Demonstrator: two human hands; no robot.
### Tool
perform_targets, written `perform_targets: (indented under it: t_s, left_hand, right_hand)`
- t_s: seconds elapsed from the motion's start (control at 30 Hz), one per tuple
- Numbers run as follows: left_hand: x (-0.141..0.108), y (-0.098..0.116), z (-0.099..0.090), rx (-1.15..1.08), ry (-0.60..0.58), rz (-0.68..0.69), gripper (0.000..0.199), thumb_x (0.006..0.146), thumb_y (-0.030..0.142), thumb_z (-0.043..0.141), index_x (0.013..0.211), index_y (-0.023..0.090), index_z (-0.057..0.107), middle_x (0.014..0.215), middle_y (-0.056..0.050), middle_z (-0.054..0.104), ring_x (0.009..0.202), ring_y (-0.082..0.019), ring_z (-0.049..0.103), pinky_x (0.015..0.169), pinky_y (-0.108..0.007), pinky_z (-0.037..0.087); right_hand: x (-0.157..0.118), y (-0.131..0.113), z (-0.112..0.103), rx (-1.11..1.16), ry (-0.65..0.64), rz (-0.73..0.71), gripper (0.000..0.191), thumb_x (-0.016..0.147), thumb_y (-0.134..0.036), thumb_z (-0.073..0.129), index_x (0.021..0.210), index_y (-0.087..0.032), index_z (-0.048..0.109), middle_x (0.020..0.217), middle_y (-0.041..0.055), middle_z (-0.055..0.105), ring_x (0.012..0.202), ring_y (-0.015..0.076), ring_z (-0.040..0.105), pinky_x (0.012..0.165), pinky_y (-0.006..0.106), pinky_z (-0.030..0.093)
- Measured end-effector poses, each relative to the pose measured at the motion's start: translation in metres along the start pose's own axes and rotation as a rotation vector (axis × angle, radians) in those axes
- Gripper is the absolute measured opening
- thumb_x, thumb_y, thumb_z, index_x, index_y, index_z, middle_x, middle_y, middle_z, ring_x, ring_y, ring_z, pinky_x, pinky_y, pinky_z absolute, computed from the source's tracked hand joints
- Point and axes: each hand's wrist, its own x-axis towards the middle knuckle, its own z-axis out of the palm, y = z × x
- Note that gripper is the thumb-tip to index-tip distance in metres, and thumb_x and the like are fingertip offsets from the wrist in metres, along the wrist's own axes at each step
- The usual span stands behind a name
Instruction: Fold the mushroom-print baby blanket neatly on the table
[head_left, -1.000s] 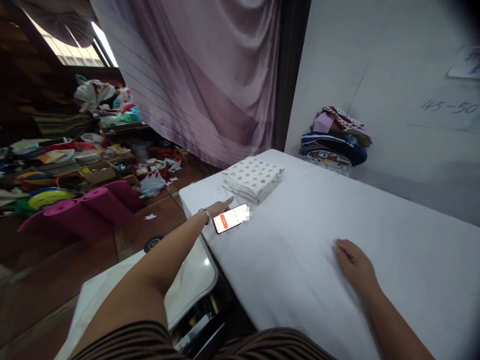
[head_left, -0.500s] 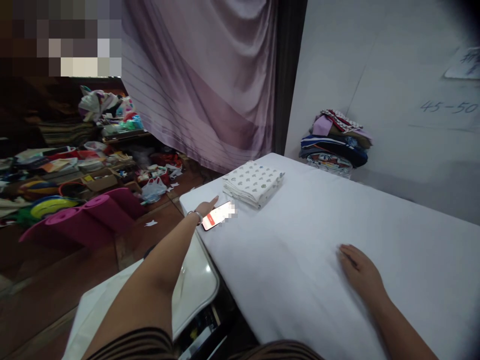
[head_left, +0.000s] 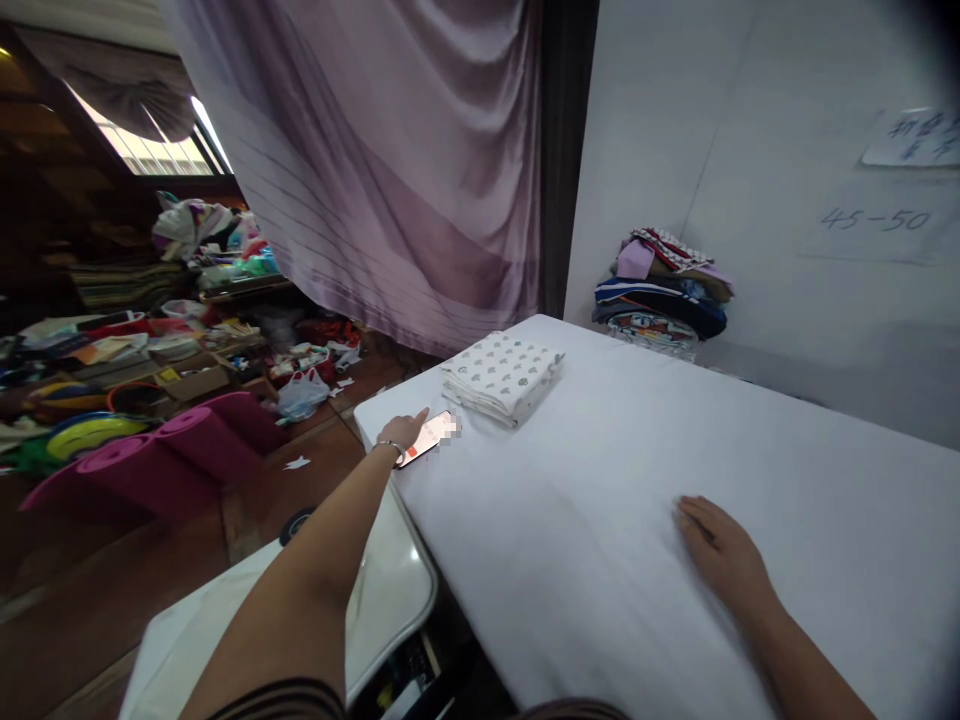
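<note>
Gripping the phone (head_left: pixel 429 438) near the left corner of the desk (head_left: pixel 600 450), likely to steady it, is the left hand (head_left: pixel 403 430), while the right hand (head_left: pixel 724 552) lies empty, fingers (head_left: pixel 696 514) curled loosely together.

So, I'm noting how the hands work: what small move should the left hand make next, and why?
Probably settle the phone flat on the white table, then ease the left hand off. That hand is at one end of the phone, near the table's left edge, and the folded cloth lies just beyond. Whether the phone already rests there is unclear.
</note>
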Motion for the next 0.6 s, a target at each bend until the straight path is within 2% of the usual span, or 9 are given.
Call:
perform_targets:
  t_s: [0.1, 0.2, 0.27, 0.37, 0.43, 0.5, 0.6]
  left_hand:
    - [-0.005, 0.004, -0.001, -0.017, 0.012, -0.085, 0.067, 0.085, 0.06, 0.018, 0.099, 0.015, 0.066, 0.105, -0.018, 0.066, 0.095, -0.031, 0.061, 0.076, -0.038, 0.046]
    - [-0.01, 0.018, -0.005, -0.037, 0.069, -0.073, 0.064, 0.085, 0.061, 0.022, 0.104, 0.016, 0.064, 0.113, -0.016, 0.063, 0.104, -0.03, 0.058, 0.083, -0.039, 0.045]
    - [-0.016, 0.038, -0.009, -0.07, 0.179, 0.045, 0.059, 0.085, 0.059, 0.028, 0.11, 0.017, 0.06, 0.118, -0.014, 0.06, 0.111, -0.027, 0.053, 0.091, -0.036, 0.041]
    - [-0.029, 0.079, -0.012, -0.132, 0.368, 0.363, 0.053, 0.085, 0.053, 0.038, 0.119, 0.015, 0.054, 0.123, -0.014, 0.056, 0.118, -0.026, 0.047, 0.1, -0.035, 0.036]
    - [-0.037, 0.109, -0.009, -0.149, 0.405, 0.547, 0.055, 0.082, 0.052, 0.046, 0.124, 0.015, 0.049, 0.13, -0.014, 0.051, 0.123, -0.028, 0.043, 0.102, -0.038, 0.034]
    - [-0.042, 0.136, -0.002, -0.145, 0.395, 0.631, 0.059, 0.078, 0.051, 0.055, 0.127, 0.019, 0.046, 0.135, -0.012, 0.047, 0.126, -0.03, 0.039, 0.103, -0.04, 0.034]
    - [-0.039, 0.16, 0.007, -0.118, 0.35, 0.591, 0.053, 0.075, 0.044, 0.059, 0.123, 0.023, 0.049, 0.136, -0.011, 0.047, 0.127, -0.032, 0.039, 0.102, -0.045, 0.034]
  right_hand:
    - [0.0, 0.002, 0.001, 0.007, -0.002, 0.002, 0.04, 0.083, -0.048, 0.045, 0.096, -0.019, 0.07, 0.108, 0.0091, 0.068, 0.109, 0.0282, 0.058, 0.096, 0.047, 0.046]
    - [-0.001, 0.004, 0.003, 0.023, -0.001, 0.005, 0.04, 0.083, -0.047, 0.045, 0.097, -0.019, 0.07, 0.109, 0.0093, 0.067, 0.109, 0.028, 0.058, 0.097, 0.048, 0.045]
    - [-0.001, 0.005, 0.005, 0.033, -0.003, 0.013, 0.04, 0.084, -0.046, 0.045, 0.098, -0.019, 0.07, 0.11, 0.0093, 0.067, 0.11, 0.028, 0.057, 0.099, 0.049, 0.044]
    - [0.0, 0.005, 0.006, 0.048, 0.001, 0.029, 0.038, 0.084, -0.046, 0.046, 0.098, -0.02, 0.07, 0.11, 0.0089, 0.067, 0.111, 0.0285, 0.057, 0.1, 0.05, 0.043]
    - [0.0, 0.004, 0.007, 0.064, 0.008, 0.033, 0.037, 0.083, -0.046, 0.047, 0.097, -0.02, 0.071, 0.109, 0.0086, 0.067, 0.111, 0.0286, 0.057, 0.1, 0.05, 0.043]
    - [0.0, 0.003, 0.007, 0.076, 0.015, 0.034, 0.036, 0.083, -0.046, 0.048, 0.096, -0.021, 0.071, 0.109, 0.0083, 0.067, 0.111, 0.0283, 0.057, 0.1, 0.05, 0.043]
    - [0.001, 0.0, 0.006, 0.077, 0.015, 0.026, 0.034, 0.084, -0.043, 0.048, 0.097, -0.022, 0.07, 0.11, 0.0081, 0.067, 0.111, 0.0274, 0.057, 0.099, 0.05, 0.043]
